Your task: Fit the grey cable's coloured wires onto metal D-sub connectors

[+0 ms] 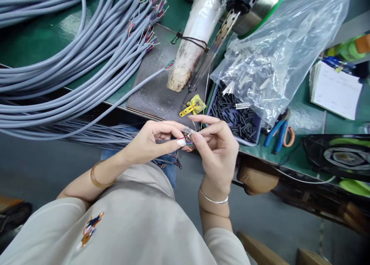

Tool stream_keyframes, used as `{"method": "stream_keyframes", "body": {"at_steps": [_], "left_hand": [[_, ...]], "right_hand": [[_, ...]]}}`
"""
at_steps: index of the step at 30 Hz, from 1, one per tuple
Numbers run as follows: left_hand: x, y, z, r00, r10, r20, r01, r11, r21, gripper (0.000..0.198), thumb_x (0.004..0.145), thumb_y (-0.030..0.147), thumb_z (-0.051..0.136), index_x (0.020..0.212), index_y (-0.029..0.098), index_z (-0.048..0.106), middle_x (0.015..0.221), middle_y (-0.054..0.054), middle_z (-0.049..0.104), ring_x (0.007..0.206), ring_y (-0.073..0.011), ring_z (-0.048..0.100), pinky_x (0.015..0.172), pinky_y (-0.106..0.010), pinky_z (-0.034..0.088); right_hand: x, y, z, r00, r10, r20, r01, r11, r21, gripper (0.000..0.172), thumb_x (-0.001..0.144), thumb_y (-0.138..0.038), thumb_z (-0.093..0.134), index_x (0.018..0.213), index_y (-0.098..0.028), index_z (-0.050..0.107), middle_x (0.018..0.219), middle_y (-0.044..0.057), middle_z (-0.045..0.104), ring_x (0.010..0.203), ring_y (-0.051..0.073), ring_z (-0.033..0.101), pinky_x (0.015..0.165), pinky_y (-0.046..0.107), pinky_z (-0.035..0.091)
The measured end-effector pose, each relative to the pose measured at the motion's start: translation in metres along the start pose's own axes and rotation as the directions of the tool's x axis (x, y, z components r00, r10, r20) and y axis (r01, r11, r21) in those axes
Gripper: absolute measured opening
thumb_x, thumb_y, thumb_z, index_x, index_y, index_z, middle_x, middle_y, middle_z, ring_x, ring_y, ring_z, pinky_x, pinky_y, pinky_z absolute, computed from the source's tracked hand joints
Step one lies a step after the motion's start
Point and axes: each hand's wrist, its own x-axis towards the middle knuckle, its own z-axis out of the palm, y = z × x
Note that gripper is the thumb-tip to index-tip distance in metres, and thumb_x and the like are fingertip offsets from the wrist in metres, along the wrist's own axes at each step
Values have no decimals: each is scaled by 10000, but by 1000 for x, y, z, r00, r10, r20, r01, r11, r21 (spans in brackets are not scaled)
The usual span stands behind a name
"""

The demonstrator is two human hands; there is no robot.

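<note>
Head view shows both hands brought together off the near left corner of a tray (251, 143), which serves as the landmark. Left hand (157, 141) has thumb and forefinger nearly closed, apparently pinching coloured wires (189, 145); the fingers hide the exact contact. Right hand (218, 149) pinches a small connector (189, 131) between thumb and fingertips, its other fingers loosely curved, probably so one hand steadies the part while the other handles thin strands. Connector and wires thus sit left of the tray, at its near side.

Black sleeves (221, 111) fill the tray, likely within easy reach by design. Left of it, a yellow piece (187, 110) rests on a dark plate (153, 84); farther left, grey cables (86, 72) lie with coloured ends gathered one way, perhaps for easy picking. Pliers (279, 136) lie just right of the tray.
</note>
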Motion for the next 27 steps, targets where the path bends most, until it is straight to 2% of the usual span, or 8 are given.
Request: {"method": "stream_keyframes", "body": {"at_steps": [4,9,13,16,19,22,25,27], "left_hand": [[-1,-4,0,997,69,-24,-69,998,7,121,807,229,795,745,131,761,979,-102,749,763,-117,687,687,-197,581],[0,-4,-4,982,41,-185,-46,999,-21,167,801,269,807,741,123,752,1021,-104,737,618,-52,576,510,-153,473],[2,-4,-7,978,22,-209,-31,999,-40,150,778,255,802,723,127,746,1024,-98,741,578,-34,513,455,-154,392],[5,-4,-8,967,22,-253,-31,999,-32,142,761,231,784,689,129,715,979,-78,725,582,-37,509,477,-168,394],[8,-2,-8,957,44,-285,-41,999,18,138,729,176,754,633,129,667,812,-43,663,634,-67,533,525,-179,404],[12,-1,-8,960,23,-281,-6,998,63,151,690,151,724,588,131,616,729,-25,615,607,-69,493,515,-192,363],[15,0,-8,960,-4,-279,31,995,91,156,679,154,706,575,131,593,746,-35,649,540,-45,421,480,-199,291],[18,1,-8,958,3,-287,31,993,112,155,689,166,701,580,128,598,766,-50,685,519,-36,395,470,-201,264]], "right_hand": [[-2,8,15,997,-28,-70,29,1000,4,156,932,-293,667,840,-244,552,1159,35,750,641,113,681,518,248,562],[-6,11,26,941,-189,-282,178,982,-66,89,935,-260,653,885,-268,579,1092,34,759,792,184,753,557,307,597],[-9,16,30,909,-348,-231,277,916,-290,122,900,-234,691,859,-291,592,1002,16,777,898,241,774,746,448,668],[-8,19,27,873,-404,-273,260,859,-440,106,916,-236,668,872,-303,599,1010,18,783,902,251,778,748,472,672],[-4,21,24,841,-445,-307,268,837,-478,117,921,-204,666,942,-318,645,1059,19,787,943,252,779,742,448,667],[0,21,23,869,-404,-286,278,876,-395,114,932,-201,652,962,-310,665,1087,25,787,988,249,774,768,434,658],[3,22,24,937,-246,-247,189,954,-233,51,943,-236,634,919,-281,640,1094,45,783,1020,247,768,791,426,655],[5,22,25,957,-181,-226,144,974,-173,70,934,-260,643,872,-267,611,1091,54,778,1037,246,763,815,429,653]]}}
